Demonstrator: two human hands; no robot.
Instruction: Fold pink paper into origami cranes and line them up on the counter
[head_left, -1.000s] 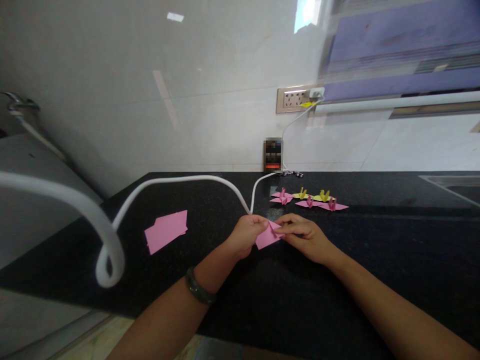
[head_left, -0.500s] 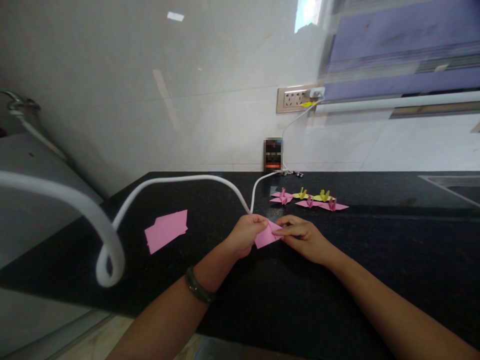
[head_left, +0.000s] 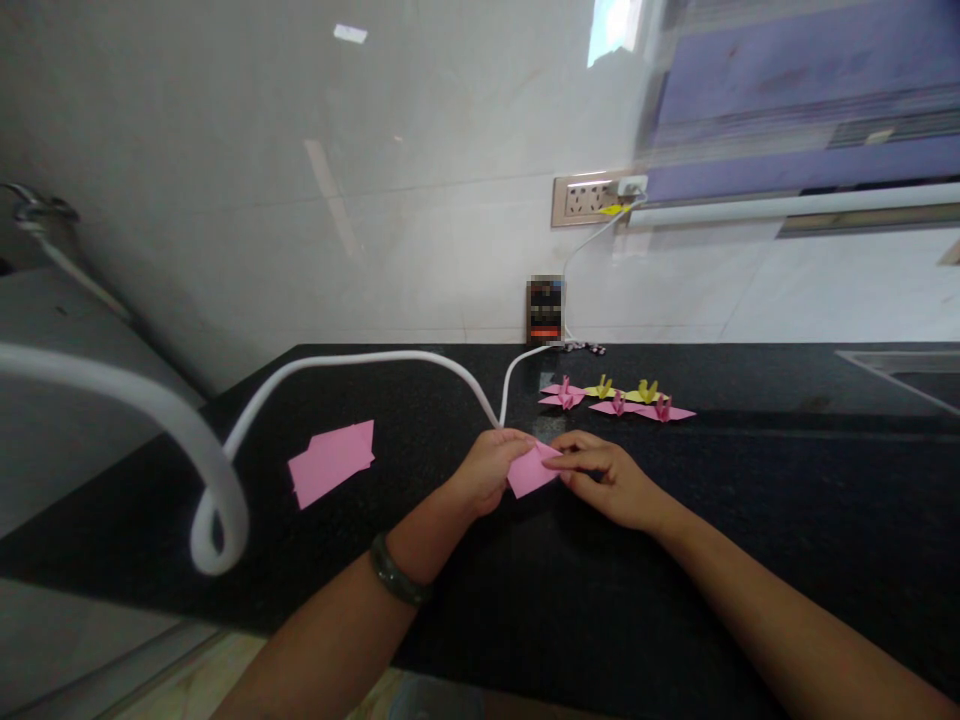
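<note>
Reaching in over the black countertop (head_left: 750, 500) with both forearms, left from 7 o'clock and right from 5 o'clock, meeting just below the middle of the view. Wearing a dark bracelet (head_left: 397, 575) on the left wrist. Holding both wrists low and close to the stone, elbows out of view.

Curling the left hand (head_left: 491, 470) mostly closed, knuckles up, fingertips and thumb pinching the left edge of a small pink paper (head_left: 529, 472). Laying the right hand (head_left: 611, 480) flatter, fingers nearly straight and pointing toward 9 o'clock, closed on the paper's right corner from above. Thumb mostly hidden under the fingers.

Keeping the pink paper between the two hands, touching both, its lower corner pointing toward 7 o'clock. Cannot tell whether resting on the counter or raised just off it.

Lying flat at 9 o'clock from the hands, well apart: loose pink sheets (head_left: 331, 462). Standing in a short row at 1 o'clock, near but not touching: folded paper cranes (head_left: 615, 398), pink and yellow. Looping in from 9 o'clock, passing just behind the left hand and bending away toward 12 o'clock: a thick white cable (head_left: 217, 470), ending by a small device (head_left: 545, 312) leaning on the wall. Mounted higher at 1 o'clock: a wall socket (head_left: 589, 200).
</note>
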